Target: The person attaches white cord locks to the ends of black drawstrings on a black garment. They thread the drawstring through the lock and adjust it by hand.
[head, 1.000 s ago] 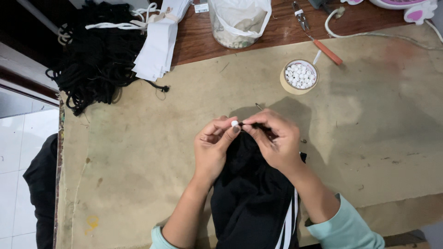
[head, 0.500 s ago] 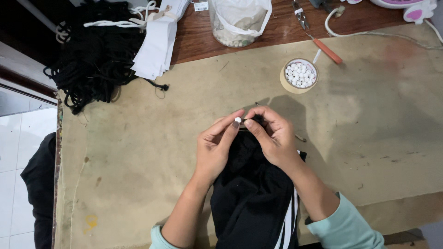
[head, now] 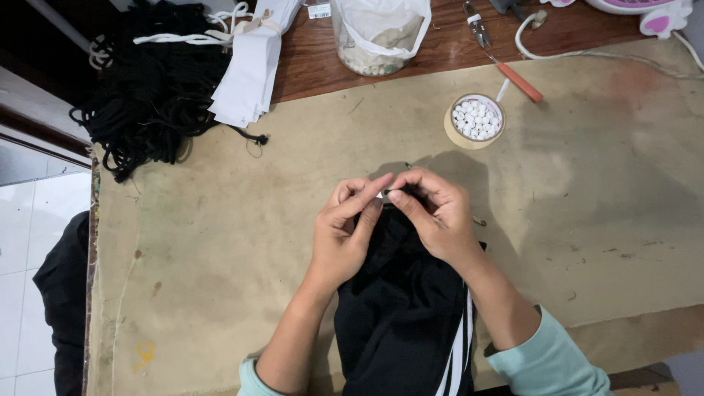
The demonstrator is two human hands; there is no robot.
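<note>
My left hand [head: 346, 231] and my right hand [head: 434, 213] meet fingertip to fingertip over the top edge of a black garment with white stripes [head: 403, 315]. Between the tips of both hands sits a small white bead [head: 381, 193], pinched together with a bit of the black cloth or cord. The garment lies on the tan table cover [head: 220, 220] and runs down toward me between my forearms. Most of the bead is hidden by my fingers.
A shallow round dish of white beads [head: 475, 119] stands just beyond my hands. Farther back are a pile of black cords [head: 150, 95], a stack of white strips [head: 249, 70], a plastic tub with a bag [head: 380, 33], an orange-handled tool [head: 513, 73] and a white cable [head: 601, 53].
Both hands stay over the garment's top edge. My fingers have closed more tightly around the white bead, which now shows less.
</note>
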